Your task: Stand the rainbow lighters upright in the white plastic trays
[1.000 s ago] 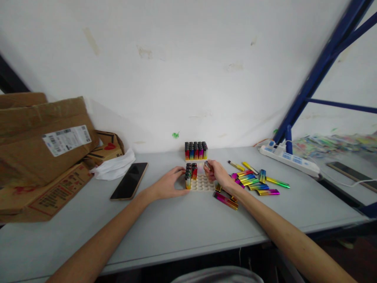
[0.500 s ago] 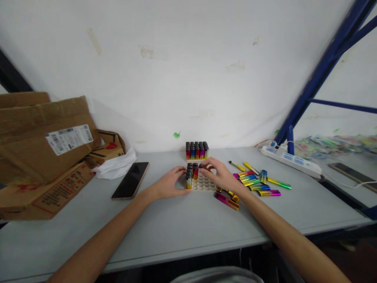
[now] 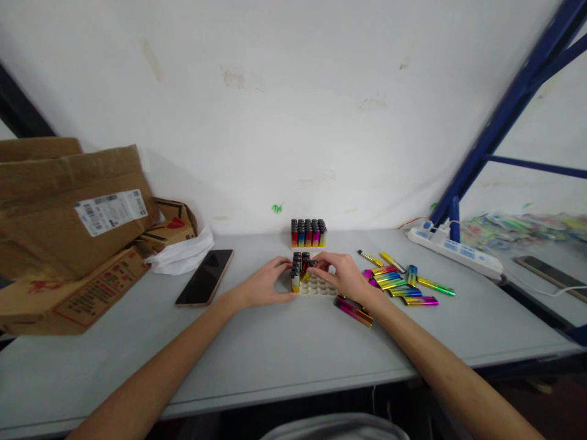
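Note:
My left hand [image 3: 265, 284] is braced at the left side of a pale lighter tray [image 3: 318, 288] with rows of holes, its thumb at the front corner and its fingers near the back. Several lighters [image 3: 295, 280] stand upright in the tray's left rows. Between the thumb and fingers of my right hand [image 3: 340, 274] is a lighter [image 3: 307, 274] with a black top and yellow body, tilted over the holes beside the standing ones. Its lower end is partly hidden. Close to my right wrist lies a small group of loose lighters [image 3: 354, 310].
Behind the tray stands a filled block of lighters [image 3: 309, 234]. More shiny lighters [image 3: 398, 282] lie scattered at right, before a white power strip [image 3: 454, 249]. A phone [image 3: 205, 278], a white bag [image 3: 182, 255] and cardboard boxes [image 3: 73, 214] sit at left.
My right hand has brought the yellow lighter lower and into a tilt beside the standing lighters. My left hand stays against the tray. The camera view has shifted slightly.

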Action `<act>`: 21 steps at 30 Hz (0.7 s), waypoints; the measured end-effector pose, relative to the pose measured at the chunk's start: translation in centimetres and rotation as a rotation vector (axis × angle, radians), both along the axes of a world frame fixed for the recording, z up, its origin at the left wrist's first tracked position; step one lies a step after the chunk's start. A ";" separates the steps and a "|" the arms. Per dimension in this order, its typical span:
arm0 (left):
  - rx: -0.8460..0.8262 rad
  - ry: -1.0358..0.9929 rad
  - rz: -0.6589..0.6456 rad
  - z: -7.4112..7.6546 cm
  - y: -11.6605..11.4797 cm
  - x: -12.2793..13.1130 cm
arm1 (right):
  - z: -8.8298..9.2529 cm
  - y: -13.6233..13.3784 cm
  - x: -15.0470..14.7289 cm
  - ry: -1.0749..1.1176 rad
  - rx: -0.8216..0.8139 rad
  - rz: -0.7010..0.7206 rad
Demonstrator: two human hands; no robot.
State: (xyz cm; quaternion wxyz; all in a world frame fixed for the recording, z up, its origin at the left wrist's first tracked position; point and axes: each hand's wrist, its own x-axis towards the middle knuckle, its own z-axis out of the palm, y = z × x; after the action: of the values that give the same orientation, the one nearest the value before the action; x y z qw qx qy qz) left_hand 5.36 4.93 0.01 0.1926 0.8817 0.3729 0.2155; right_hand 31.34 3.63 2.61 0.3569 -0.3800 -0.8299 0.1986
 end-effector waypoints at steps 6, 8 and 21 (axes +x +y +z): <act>0.017 -0.018 0.005 0.0 0.0 0.1 | -0.7 0.3 -0.8 -0.153 0.123 0.003; 0.028 -0.016 0.020 -0.2 -0.1 0.1 | -0.8 0.4 -1.3 -0.252 0.190 -0.048; 0.068 -0.010 0.042 -0.9 0.2 0.3 | 0.4 3.8 7.9 -0.467 0.053 -0.244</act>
State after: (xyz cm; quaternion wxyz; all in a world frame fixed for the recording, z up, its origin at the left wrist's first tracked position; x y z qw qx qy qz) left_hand 5.62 5.09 -0.85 0.1596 0.8787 0.3828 0.2364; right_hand 39.20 7.38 2.98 0.1868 -0.5032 -0.8428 0.0393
